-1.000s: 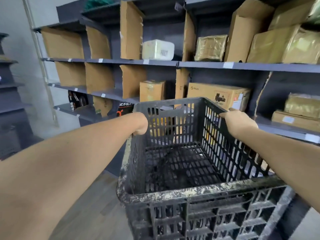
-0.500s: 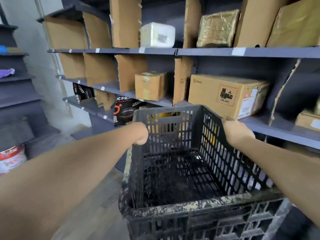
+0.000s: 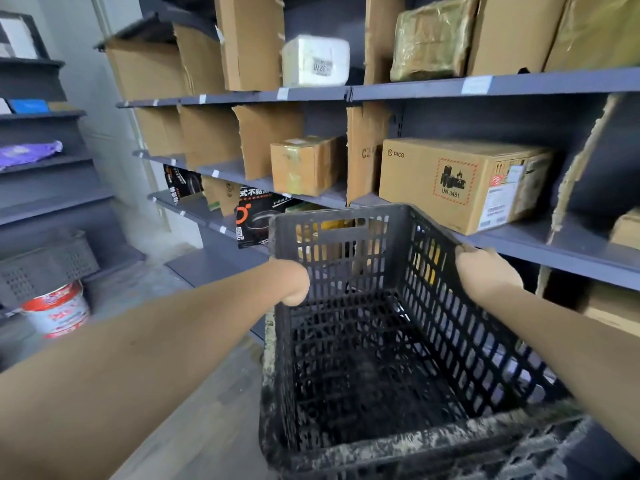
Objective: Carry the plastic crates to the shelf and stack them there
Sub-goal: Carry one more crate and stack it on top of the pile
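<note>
I carry a black, dirty plastic crate (image 3: pixel 363 358) in front of me, off the floor and empty. My left hand (image 3: pixel 292 282) grips its left rim and my right hand (image 3: pixel 485 275) grips its right rim, fingers curled over the edges. The grey shelf unit (image 3: pixel 415 93) stands just beyond the crate, its far wall close to the lower shelf boards. Another grey crate (image 3: pixel 45 268) rests on the low shelf at the far left.
Cardboard boxes fill the shelves, including a Pico box (image 3: pixel 460 181) right above the crate and a small taped box (image 3: pixel 304 164). A red and white bucket (image 3: pixel 57 310) stands on the floor at left. Bare grey floor (image 3: pixel 207 393) lies beside the crate.
I have moved closer to the shelf and my view has tipped down and left. The boxes look larger, and the bucket and grey crate at left have come into sight. Both hands keep their grip.
</note>
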